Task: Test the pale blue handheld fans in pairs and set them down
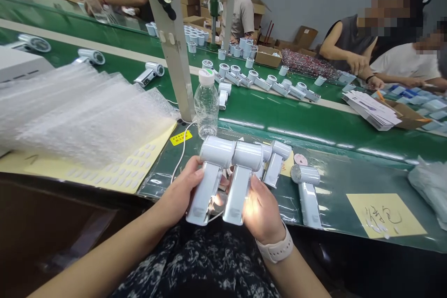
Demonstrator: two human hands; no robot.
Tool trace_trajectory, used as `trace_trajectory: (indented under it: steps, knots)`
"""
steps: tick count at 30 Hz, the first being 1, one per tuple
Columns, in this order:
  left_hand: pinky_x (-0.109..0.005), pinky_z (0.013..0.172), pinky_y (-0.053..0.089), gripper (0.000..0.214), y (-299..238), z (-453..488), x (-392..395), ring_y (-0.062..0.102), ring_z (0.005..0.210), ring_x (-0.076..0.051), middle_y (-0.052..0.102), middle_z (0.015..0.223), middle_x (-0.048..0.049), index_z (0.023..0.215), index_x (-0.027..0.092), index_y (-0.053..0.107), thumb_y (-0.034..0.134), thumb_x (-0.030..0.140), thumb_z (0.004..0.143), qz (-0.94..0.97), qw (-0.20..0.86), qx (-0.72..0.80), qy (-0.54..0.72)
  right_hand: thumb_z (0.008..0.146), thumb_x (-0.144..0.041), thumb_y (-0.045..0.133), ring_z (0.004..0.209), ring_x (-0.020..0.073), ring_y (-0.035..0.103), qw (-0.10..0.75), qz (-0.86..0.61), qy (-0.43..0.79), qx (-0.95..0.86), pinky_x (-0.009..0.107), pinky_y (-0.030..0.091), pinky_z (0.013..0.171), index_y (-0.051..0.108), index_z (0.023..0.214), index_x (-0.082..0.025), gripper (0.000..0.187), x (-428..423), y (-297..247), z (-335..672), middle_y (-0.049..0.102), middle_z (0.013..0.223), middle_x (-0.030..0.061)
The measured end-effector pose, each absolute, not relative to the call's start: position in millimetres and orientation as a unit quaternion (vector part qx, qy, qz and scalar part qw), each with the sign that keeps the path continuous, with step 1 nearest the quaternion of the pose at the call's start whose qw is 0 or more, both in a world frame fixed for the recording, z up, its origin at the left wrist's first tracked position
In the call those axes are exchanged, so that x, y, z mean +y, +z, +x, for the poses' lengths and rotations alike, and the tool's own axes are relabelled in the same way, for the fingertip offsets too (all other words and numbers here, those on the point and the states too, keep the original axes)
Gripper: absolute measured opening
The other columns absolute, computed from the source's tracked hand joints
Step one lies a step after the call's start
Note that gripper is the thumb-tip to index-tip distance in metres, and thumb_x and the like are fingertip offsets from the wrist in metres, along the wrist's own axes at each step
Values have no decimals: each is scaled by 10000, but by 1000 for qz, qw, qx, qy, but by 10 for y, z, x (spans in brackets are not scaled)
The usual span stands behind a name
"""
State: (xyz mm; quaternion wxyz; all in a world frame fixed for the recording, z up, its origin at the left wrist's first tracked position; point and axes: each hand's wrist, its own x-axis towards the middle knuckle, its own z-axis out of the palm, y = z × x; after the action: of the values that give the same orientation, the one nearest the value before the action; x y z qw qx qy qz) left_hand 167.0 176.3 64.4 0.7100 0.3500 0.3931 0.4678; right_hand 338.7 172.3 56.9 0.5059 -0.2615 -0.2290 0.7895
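My left hand [178, 193] grips a white pistol-shaped handheld appliance [206, 186] by its handle, with the round head pointing away from me. My right hand [261, 209] holds a second, matching appliance [239, 186] alongside it. A thin white cable [180, 158] runs from between the two units across the green mat [335, 186]. Behind them, a third appliance [274, 165] lies near my right hand. A fourth [306, 191] lies farther right, and neither hand touches these two.
A clear plastic bottle [206, 104] stands beyond my hands, next to a white post [167, 42]. Bubble-wrap sheets [80, 116] lie on a yellow sticker sheet [111, 170] at left. Past a green conveyor belt [279, 121], co-workers [349, 42] handle parts among several white cylinders and cardboard boxes.
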Motion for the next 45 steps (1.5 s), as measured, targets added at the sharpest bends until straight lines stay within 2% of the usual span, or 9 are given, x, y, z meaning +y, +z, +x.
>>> trace_trajectory:
  steps: [9,15,19,22,27,31,33,38,45]
  knots:
    - [-386,769,585,551,744,1635,1756,722,813,-243,717,1000,-92,1165,238,466,792,431,766,359,739,328,466,836,-443,689,910,269,685,514,-297,772,-229,429,549,850,729,1034,-179,333,1728,594,3490,761,987,101]
    - [-231,626,505,492,685,1631,1783,620,673,-141,583,773,-3,943,160,610,913,365,614,336,779,311,429,776,-442,661,741,182,619,489,-294,800,-186,303,532,738,723,938,-190,306,1759,608,3493,703,782,42]
    - [-235,635,509,493,642,1613,1800,580,679,-130,611,807,-33,946,151,654,824,536,688,309,784,308,442,801,-468,592,608,160,560,476,-296,806,-190,279,491,593,687,769,-174,310,1760,595,3489,660,715,44]
    - [-287,708,553,445,671,1604,1801,642,751,-187,687,848,-89,961,127,671,720,537,794,312,794,304,425,804,-460,602,589,162,564,491,-294,797,-191,277,472,542,676,820,-166,303,1757,607,3491,668,758,55]
    - [-326,784,585,382,705,1563,1797,719,902,-254,733,1070,-104,1070,162,605,742,391,797,330,790,306,416,762,-367,690,678,180,606,551,-279,768,-171,252,492,495,694,879,-194,209,1765,645,3542,689,768,34]
    - [-364,818,597,469,683,1526,1802,726,982,-286,737,1103,-86,1234,220,501,734,299,834,358,777,307,416,709,-380,741,746,200,666,569,-301,744,-179,301,579,676,731,856,-185,245,1768,636,3603,741,782,58]
    - [-377,845,595,540,676,1528,1806,720,1018,-296,730,1144,-99,1283,234,445,743,324,842,377,771,308,411,707,-412,752,772,201,688,575,-326,731,-173,312,581,771,737,880,-185,286,1762,626,3608,760,802,67]
    - [-398,836,593,768,683,1582,1816,725,1001,-317,725,1164,-154,1311,228,359,810,482,745,400,770,308,390,824,-408,668,744,186,698,558,-377,715,-187,282,571,684,690,1019,-210,279,1741,632,3556,772,858,70]
    - [-406,767,594,780,686,1644,1815,741,936,-319,747,1098,-151,1269,221,361,816,525,713,406,759,328,389,853,-341,590,763,207,705,559,-380,714,-186,319,587,690,689,979,-188,222,1723,640,3504,772,874,85]
